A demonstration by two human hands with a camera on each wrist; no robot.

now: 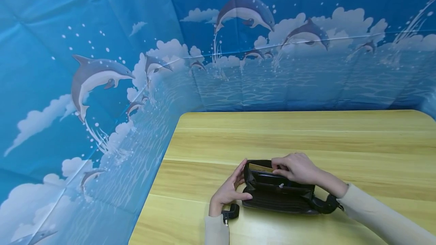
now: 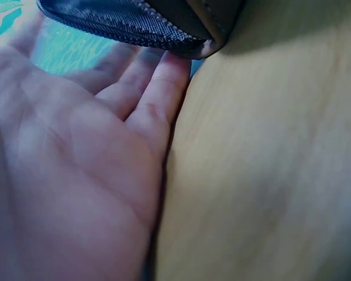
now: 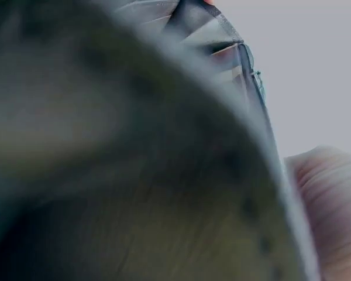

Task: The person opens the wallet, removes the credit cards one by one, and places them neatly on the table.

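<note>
A black zip-around wallet (image 1: 279,201) lies spread wide on the table, its inner pockets facing up. My left hand (image 1: 229,191) holds its left end, thumb on the front half and fingers along the outer side. In the left wrist view those fingers (image 2: 158,96) reach under the wallet's zipped edge (image 2: 123,26). My right hand (image 1: 298,168) dips into the back pocket, its fingertips at the right end of a flat golden-brown card (image 1: 260,168) that pokes up there. The wallet covers most of the right wrist view, blurred, with part of the right hand (image 3: 330,205) beside it.
The wood-grain table (image 1: 190,184) stretches behind and to both sides of the wallet. A blue dolphin-print sheet (image 1: 218,86) hangs along its back and left edges. Black wrist-worn devices (image 1: 232,211) sit at both wrists, the right one against the wallet's right end.
</note>
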